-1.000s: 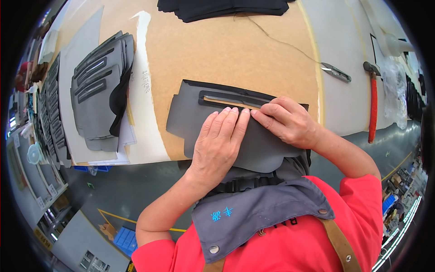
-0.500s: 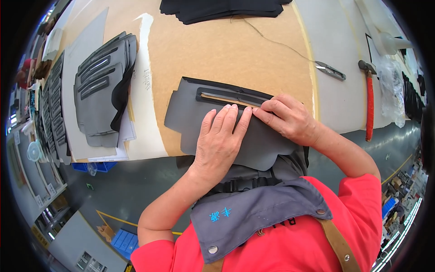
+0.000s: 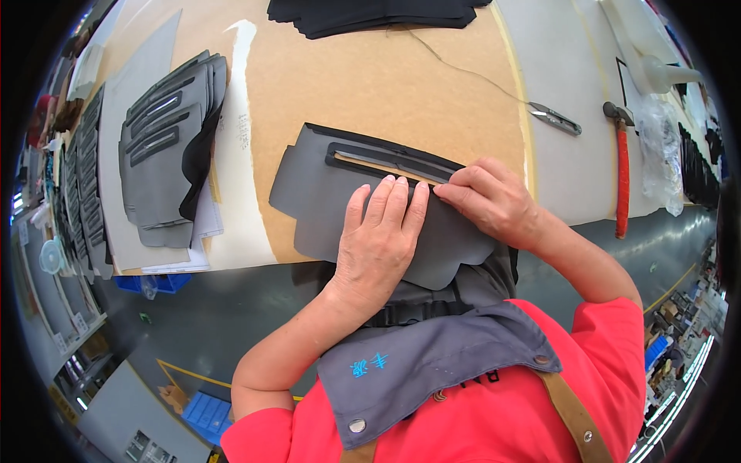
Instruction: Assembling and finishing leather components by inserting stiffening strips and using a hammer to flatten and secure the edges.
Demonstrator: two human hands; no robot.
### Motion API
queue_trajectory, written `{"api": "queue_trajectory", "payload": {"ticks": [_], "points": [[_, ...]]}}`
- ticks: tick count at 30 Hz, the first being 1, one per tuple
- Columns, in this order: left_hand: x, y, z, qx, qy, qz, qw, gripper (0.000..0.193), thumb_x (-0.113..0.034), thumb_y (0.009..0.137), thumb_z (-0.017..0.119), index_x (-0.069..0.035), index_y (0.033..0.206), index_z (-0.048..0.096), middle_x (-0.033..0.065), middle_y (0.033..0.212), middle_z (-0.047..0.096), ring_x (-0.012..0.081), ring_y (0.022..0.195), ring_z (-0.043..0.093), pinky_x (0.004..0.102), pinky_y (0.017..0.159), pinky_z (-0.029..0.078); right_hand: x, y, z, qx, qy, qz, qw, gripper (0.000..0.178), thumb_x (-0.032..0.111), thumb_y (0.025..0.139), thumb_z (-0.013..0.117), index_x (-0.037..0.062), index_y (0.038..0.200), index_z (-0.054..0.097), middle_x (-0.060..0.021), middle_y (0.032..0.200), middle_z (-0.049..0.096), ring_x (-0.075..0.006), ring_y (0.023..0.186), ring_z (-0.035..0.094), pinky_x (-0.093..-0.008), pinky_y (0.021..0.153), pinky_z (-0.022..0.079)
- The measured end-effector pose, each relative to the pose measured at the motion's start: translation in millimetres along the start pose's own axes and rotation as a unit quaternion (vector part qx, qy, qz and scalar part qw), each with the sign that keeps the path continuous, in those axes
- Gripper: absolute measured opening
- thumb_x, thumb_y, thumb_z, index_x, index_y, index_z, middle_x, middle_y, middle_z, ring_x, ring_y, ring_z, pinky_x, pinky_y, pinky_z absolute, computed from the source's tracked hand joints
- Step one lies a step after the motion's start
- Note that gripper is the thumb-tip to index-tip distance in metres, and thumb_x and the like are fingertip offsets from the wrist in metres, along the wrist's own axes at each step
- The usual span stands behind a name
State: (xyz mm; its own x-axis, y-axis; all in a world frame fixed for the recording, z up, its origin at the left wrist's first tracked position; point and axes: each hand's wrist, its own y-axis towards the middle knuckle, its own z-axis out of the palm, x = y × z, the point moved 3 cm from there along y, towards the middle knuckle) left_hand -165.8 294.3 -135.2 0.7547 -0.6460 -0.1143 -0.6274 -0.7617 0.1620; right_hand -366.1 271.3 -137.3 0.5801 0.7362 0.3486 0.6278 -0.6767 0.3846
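Note:
A dark grey cut panel lies at the table's near edge, part of it hanging over toward my apron. Along its far side runs a long slot framed in black, and brown table paper shows through the gap. My left hand rests flat on the panel, fingers stretched out, their tips at the slot's near border. My right hand is closed, thumb and forefinger pinching the black border at the slot's right end. The far right corner of the panel is hidden beneath this hand.
A stack of similar grey panels lies at the left. Black fabric pieces are piled at the far edge. On the right are thread snips, a red-handled hammer and a clear plastic bag.
My right fingers have shifted slightly along the slot's border. The whole scene sits a little further left in view. My left hand keeps its place on the panel.

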Motion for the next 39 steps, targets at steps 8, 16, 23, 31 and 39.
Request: {"api": "queue_trajectory", "payload": {"ticks": [8, 16, 23, 31, 39], "points": [[-2, 1, 1, 0.017, -0.037, 0.009, 0.999, 0.051, -0.009, 0.091, 0.063, -0.010, 0.142, 0.062, 0.0106, 0.135, 0.059, 0.0246, 0.130, 0.057, 0.0429, 0.115, 0.042, -5, -11, 0, -0.016, 0.042, 0.053, 0.998, 0.030, 0.003, 0.078, 0.081, 0.0042, 0.108, 0.074, -0.0058, 0.097, 0.066, -0.0246, 0.084, 0.063, -0.0354, 0.072, 0.055], [-9, 1, 4, 0.010, -0.039, -0.007, 0.999, 0.050, -0.009, 0.091, 0.063, -0.009, 0.142, 0.063, 0.0103, 0.136, 0.059, 0.0241, 0.130, 0.058, 0.0434, 0.115, 0.043, -4, -16, -3, -0.040, 0.018, 0.069, 0.997, 0.035, 0.007, 0.076, 0.086, 0.0077, 0.109, 0.075, -0.0041, 0.097, 0.065, -0.0234, 0.085, 0.060, -0.0367, 0.074, 0.051], [-14, 2, 4, 0.007, -0.063, -0.001, 0.998, 0.051, -0.009, 0.091, 0.063, -0.010, 0.142, 0.063, 0.0094, 0.133, 0.060, 0.0229, 0.127, 0.059, 0.0435, 0.114, 0.043, -3, -24, -3, -0.044, 0.013, 0.058, 0.997, 0.029, 0.007, 0.078, 0.087, 0.0095, 0.105, 0.076, -0.0025, 0.094, 0.065, -0.0232, 0.083, 0.057, -0.0357, 0.072, 0.048], [-15, 2, 3, 0.013, -0.064, -0.014, 0.998, 0.051, -0.009, 0.092, 0.063, -0.011, 0.143, 0.063, 0.0092, 0.133, 0.059, 0.0235, 0.128, 0.058, 0.0441, 0.114, 0.042, -4, -30, -6, -0.053, 0.064, 0.126, 0.989, 0.031, 0.006, 0.078, 0.087, 0.0105, 0.107, 0.078, -0.0017, 0.092, 0.065, -0.0218, 0.082, 0.056, -0.0362, 0.071, 0.045], [-15, -1, 3, 0.036, -0.057, -0.006, 0.998, 0.053, -0.009, 0.092, 0.062, -0.012, 0.146, 0.060, 0.0097, 0.136, 0.058, 0.0241, 0.131, 0.057, 0.0459, 0.115, 0.042, -4, -38, -6, -0.026, 0.026, 0.059, 0.998, 0.031, 0.007, 0.079, 0.080, 0.0105, 0.109, 0.079, 0.0008, 0.094, 0.065, -0.0186, 0.081, 0.057, -0.0343, 0.070, 0.041]]}}
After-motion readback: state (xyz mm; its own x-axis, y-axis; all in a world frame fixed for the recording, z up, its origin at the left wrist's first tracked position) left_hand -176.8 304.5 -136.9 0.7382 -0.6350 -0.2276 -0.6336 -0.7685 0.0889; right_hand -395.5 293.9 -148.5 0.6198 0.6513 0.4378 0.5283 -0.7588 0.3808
